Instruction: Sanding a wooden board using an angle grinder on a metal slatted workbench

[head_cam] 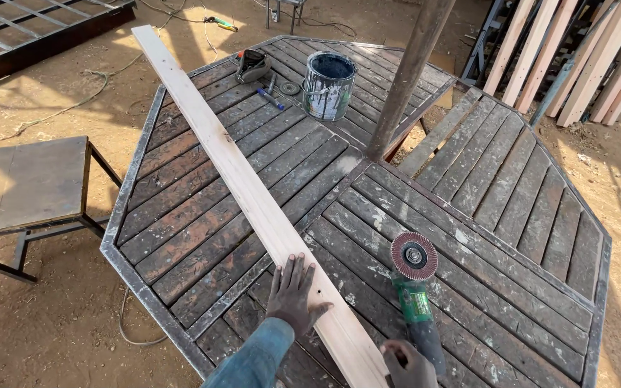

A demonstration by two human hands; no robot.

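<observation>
Across the slatted octagonal table [512,215] a long pale wooden plank [238,179] lies flat, running from about eleven o'clock down to the near edge at six. Pressed on its near end is the left hand [295,296], palm down and fingers spread, holding nothing but pinning the board. Just at its four o'clock the right hand [407,365] is wrapped around the handle of a green angle grinder [417,302], whose reddish flap disc [414,255] faces up, close beside the plank's right edge without touching it. Farther off, at twelve o'clock, a paint-smeared metal can [328,86] stands upright near a leaning dark post [407,79]. Left of the can sit small tools [260,75]. At nine o'clock stands a low metal side table [26,183] on sandy ground.
</observation>
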